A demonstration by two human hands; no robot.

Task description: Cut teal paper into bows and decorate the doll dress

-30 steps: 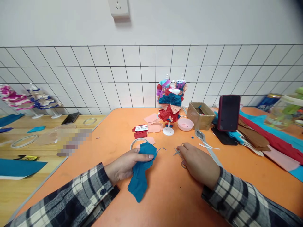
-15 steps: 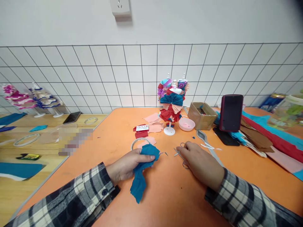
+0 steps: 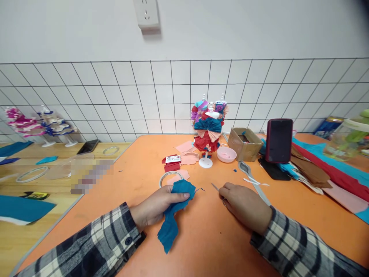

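Note:
My left hand pinches a strip of teal crepe paper between thumb and fingers, and the paper's lower end hangs down over the table. My right hand is curled around a small pair of scissors low over the orange tabletop. Only the blades stick out clearly, pointing left towards the paper; the handles are mostly hidden under my fingers. A thin teal scrap lies between the two hands. Just behind my left hand is a roll of tape, partly covered by the paper.
Ahead stands a dress form in red, pink and teal paper, beside a pink bowl and a cardboard box. A propped phone and coloured paper strips occupy the right. Red and pink pieces lie behind the tape.
My right hand has closed further over the scissors, hiding the handle loops that showed before. The blades look closer together. My left hand keeps the teal paper; the view has tilted slightly upward.

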